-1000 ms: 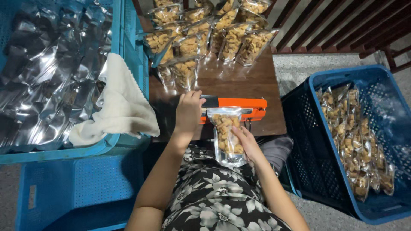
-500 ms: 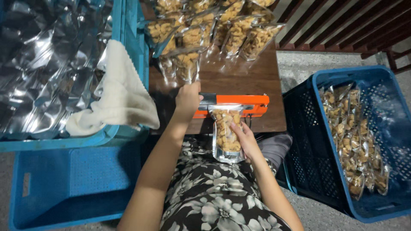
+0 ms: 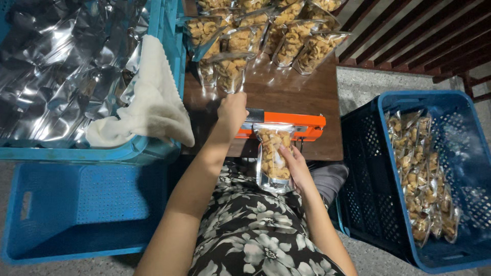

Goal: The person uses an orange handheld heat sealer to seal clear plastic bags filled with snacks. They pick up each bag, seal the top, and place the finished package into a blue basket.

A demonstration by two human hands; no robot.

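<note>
A small dark wooden bench stands on a grey floor, with slatted wood showing beyond its far right corner. Along the bench's far edge lies a crowd of clear pouches filled with pale, curled snacks, their tops open. At the near edge sits an orange heat sealer, lying crosswise with its bar down on the mouth of a clear snack pouch that hangs off the near edge over the person's lap. The left hand is closed, pressing down on the sealer's left end. The right hand cups the pouch from its right side, fingers curled round its lower half and gripping it. The person wears a dark dress with pale flowers. Off the bench's left edge stands a light blue crate heaped with empty silvery pouches, and a cream towel hangs over the crate's near corner, just beside the left forearm. Below it sits another light blue crate, lower down. Off the bench's right edge is a darker blue crate, holding a row of filled pouches stacked along its middle.
</note>
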